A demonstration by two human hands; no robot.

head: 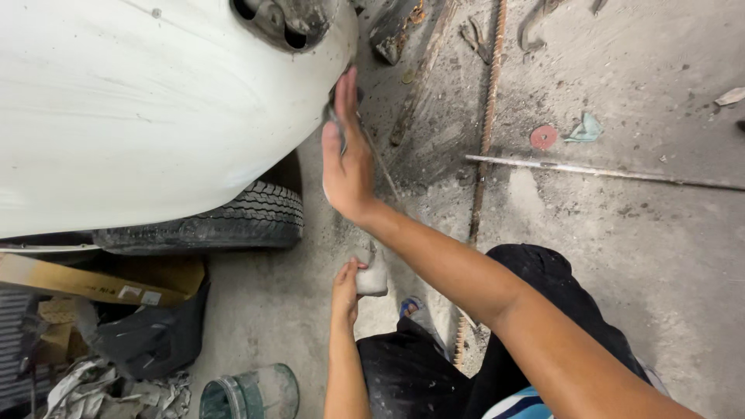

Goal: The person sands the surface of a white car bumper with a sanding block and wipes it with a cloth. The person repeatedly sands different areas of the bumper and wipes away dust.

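My right hand point(347, 155) presses flat against the lower edge of a white car body panel point(155, 109), with a dark piece of abrasive sheet point(332, 115) pinned under its fingers. My left hand point(345, 289) is lower down, fingers closed around a whitish lump of rag or putty point(372, 271). A black tyre point(225, 221) shows under the panel, left of my right wrist.
A dusty concrete floor point(636, 233) with a rusty bar point(487, 116) and a thin metal rod point(605, 172) lies to the right. A red disc point(543, 137) and a teal scrap point(586, 128) lie there. Cardboard point(101, 283), crumpled paper and a glass jar point(252, 394) sit bottom left.
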